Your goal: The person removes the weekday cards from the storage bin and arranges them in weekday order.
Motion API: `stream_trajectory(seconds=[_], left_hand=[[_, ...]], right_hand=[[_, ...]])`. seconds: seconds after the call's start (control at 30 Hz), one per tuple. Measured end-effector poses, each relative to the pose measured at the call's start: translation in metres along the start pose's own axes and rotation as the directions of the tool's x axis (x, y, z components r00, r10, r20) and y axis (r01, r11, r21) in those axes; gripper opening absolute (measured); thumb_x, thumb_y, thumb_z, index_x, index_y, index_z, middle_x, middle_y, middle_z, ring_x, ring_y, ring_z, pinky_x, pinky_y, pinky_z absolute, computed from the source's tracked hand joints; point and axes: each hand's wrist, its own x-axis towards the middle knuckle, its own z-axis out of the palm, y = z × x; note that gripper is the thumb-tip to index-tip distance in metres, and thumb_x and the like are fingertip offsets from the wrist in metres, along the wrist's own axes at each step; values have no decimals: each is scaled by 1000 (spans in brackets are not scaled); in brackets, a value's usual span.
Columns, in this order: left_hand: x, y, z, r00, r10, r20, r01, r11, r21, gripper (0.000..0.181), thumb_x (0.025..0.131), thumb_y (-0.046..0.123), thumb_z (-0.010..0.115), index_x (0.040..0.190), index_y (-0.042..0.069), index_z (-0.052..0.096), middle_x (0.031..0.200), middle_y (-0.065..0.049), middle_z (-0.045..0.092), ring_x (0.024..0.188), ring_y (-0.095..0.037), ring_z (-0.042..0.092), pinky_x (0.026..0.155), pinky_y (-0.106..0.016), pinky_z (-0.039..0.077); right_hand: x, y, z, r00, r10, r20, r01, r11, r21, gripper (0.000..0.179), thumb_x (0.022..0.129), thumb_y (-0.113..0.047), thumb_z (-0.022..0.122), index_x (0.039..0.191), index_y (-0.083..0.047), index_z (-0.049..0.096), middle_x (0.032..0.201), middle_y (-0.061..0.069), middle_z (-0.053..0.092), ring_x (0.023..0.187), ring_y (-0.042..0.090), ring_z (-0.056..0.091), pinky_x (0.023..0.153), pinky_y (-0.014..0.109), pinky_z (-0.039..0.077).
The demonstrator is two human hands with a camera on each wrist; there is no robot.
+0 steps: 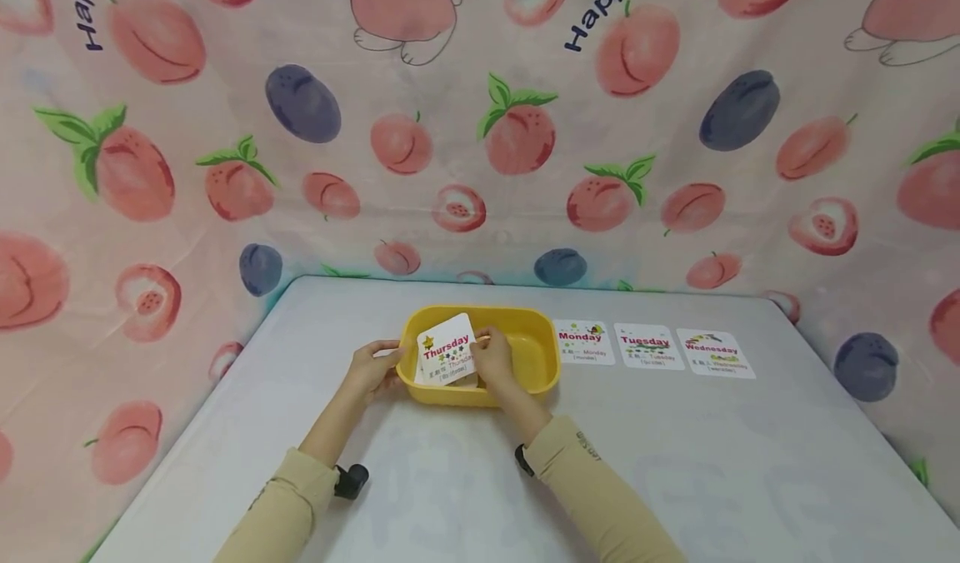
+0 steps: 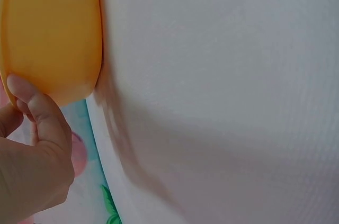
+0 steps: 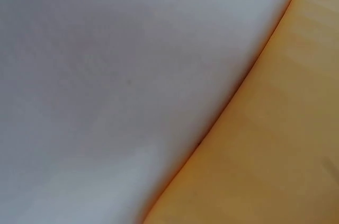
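Note:
My left hand (image 1: 372, 369) grips the left end of a yellow plastic bin (image 1: 534, 363). In the left wrist view, the thumb and fingers of the left hand (image 2: 42, 144) pinch the rim of the yellow bin (image 2: 53, 33). Over the inside of the bin, my right hand (image 1: 493, 356) pinches the right edge of a white "Thursday" card (image 1: 447, 348), which is tilted. Beneath it another card is partly hidden. The right wrist view shows the bin's outer wall (image 3: 275, 134) but not the right hand.
To the right of the bin, three cards lie in a row: Monday (image 1: 583, 351), Tuesday (image 1: 648, 356) and Wednesday (image 1: 715, 363). The Monday card is close against the bin's right end. A fruit-print cloth (image 1: 465, 171) hangs behind the white table (image 1: 450, 480).

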Motion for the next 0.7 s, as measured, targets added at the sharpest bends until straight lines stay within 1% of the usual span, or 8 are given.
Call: stream_trajectory(seconds=[0.17,0.27,0.33,0.4,0.5,0.57,0.63,0.7], left_hand=[[2,0,0,1000,0,-4,0,1000,1,38,95,14,56,129,-1,48,85,-5,59,56,-6,56,50,-16,49],[2,0,-1,1000,2,2,-2,1000,2,39,95,15,56,130,-1,47,87,-6,59,57,-7,56,51,-16,49],[3,0,0,1000,2,1,-2,1000,-1,39,95,15,57,130,-1,48,88,-6,59,59,-7,57,51,-16,49],[3,1,0,1000,3,5,-3,1000,-5,40,95,15,57,130,-1,48,89,-7,59,59,-7,57,51,-16,49],[2,0,0,1000,3,6,-2,1000,-4,40,95,14,56,130,-1,47,93,-10,60,58,-7,56,50,-15,49],[1,0,0,1000,2,9,-2,1000,-3,40,95,13,56,131,-2,46,96,-13,59,56,-6,55,50,-14,48],[0,-1,0,1000,2,12,-2,1000,-5,41,95,13,56,132,-2,46,99,-14,58,56,-6,55,50,-14,48],[1,-1,0,1000,-2,8,2,1000,-7,40,95,14,56,131,-1,46,98,-13,58,57,-6,55,50,-14,48]], right_hand=[[-1,-2,-2,999,-38,18,38,999,12,22,95,2,45,117,-2,47,102,20,61,81,21,56,66,24,50],[-2,-4,-3,998,-56,22,56,998,26,27,96,3,43,122,-4,43,107,20,59,85,23,56,73,27,51],[-2,-5,-4,998,-63,26,62,997,37,31,96,4,41,125,-6,41,107,19,58,85,22,54,73,26,50],[-2,-6,-5,997,-69,29,67,997,47,38,95,5,41,131,-9,39,106,18,55,84,21,51,71,24,46],[-2,-4,-6,995,-98,32,96,994,53,54,92,10,39,141,-12,33,110,18,53,85,21,50,70,24,44],[-1,-2,-6,992,-120,34,118,991,58,64,89,13,39,146,-15,28,120,18,51,91,23,50,78,27,47],[0,-1,-6,990,-132,38,130,990,63,70,88,16,38,148,-16,25,134,18,46,102,25,51,91,32,50],[0,-1,-6,990,-139,38,136,989,64,71,87,16,38,149,-16,24,142,16,40,111,27,50,100,39,47]])
